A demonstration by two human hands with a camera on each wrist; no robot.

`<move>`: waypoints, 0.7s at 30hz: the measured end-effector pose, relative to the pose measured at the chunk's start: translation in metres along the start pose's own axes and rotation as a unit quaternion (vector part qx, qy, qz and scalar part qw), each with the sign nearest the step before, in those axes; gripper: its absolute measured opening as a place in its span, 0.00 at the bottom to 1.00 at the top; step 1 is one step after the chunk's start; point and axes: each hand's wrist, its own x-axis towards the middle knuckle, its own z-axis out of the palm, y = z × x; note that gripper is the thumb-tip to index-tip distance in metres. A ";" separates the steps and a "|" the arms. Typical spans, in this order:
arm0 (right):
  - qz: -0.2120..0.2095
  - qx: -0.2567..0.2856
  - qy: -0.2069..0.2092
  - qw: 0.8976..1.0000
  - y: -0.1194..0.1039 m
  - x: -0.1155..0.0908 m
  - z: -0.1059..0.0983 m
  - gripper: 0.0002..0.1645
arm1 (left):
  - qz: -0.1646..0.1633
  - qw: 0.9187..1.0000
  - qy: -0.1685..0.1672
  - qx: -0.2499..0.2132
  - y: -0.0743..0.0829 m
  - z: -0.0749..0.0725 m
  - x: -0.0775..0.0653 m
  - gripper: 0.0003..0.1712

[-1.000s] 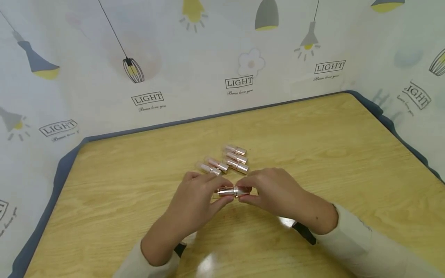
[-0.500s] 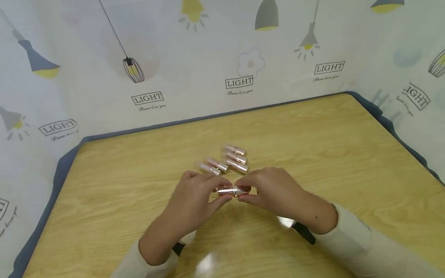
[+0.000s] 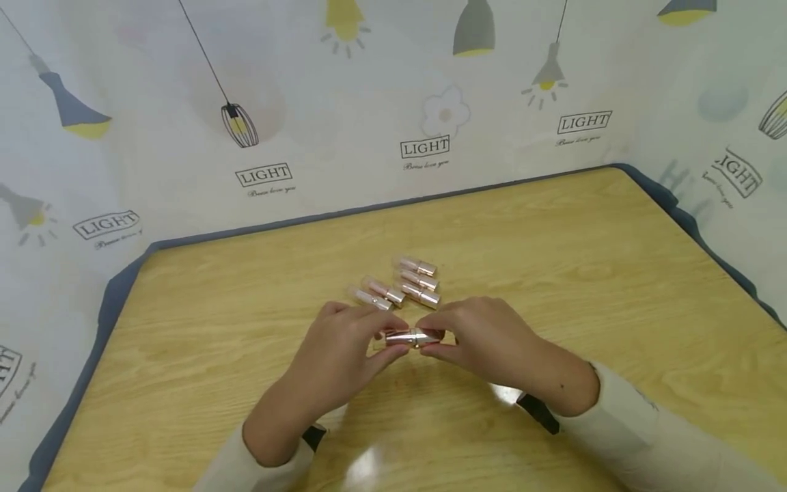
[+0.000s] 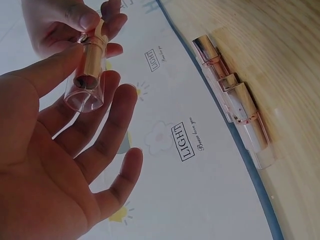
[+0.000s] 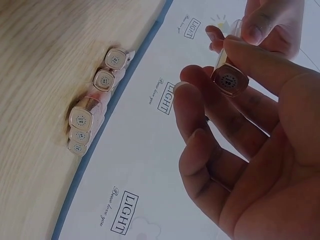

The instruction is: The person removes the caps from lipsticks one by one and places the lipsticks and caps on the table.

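Observation:
Between both hands lies a rose-gold lipstick [image 3: 415, 337], held level just above the table. My left hand [image 3: 341, 345] pinches its clear cap [image 4: 84, 101] between thumb and forefinger, the other fingers spread apart. From the opposite side my right hand [image 3: 486, 336] grips the shiny base [image 5: 230, 81] with thumb and fingers; a round label shows on its end. Through the transparent cap a gold inner tube is visible. Past the hands, several more capped lipsticks [image 3: 420, 294] lie on the table in two slanted groups.
The wood-grain table [image 3: 246, 287] has a dark blue edging [image 3: 332, 213] along its back. Behind it stands a pale wall covering [image 3: 344, 137] printed with lamps. Both forearms, in light sleeves [image 3: 639, 430], come in from the front.
Both hands keep hold of the lipstick in nearly the same place. The head view shifts slightly; the lipsticks on the table stay put.

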 end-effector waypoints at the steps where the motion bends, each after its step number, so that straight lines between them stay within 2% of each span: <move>1: 0.001 0.002 -0.002 1.000 0.000 -0.001 0.000 0.05 | -0.001 1.000 -0.004 -0.002 0.000 0.000 0.000 0.13; 7: 0.006 0.005 -0.004 1.000 0.002 -0.003 0.002 0.06 | -0.003 1.000 -0.016 -0.021 0.001 0.000 0.001 0.12; 13: 0.006 0.013 -0.016 1.000 0.000 -0.004 0.002 0.06 | -0.013 0.998 -0.043 -0.048 0.000 -0.002 -0.001 0.12; 21: -0.002 0.015 -0.014 1.000 0.001 -0.003 0.000 0.05 | -0.007 0.998 -0.038 -0.048 -0.002 -0.002 0.000 0.12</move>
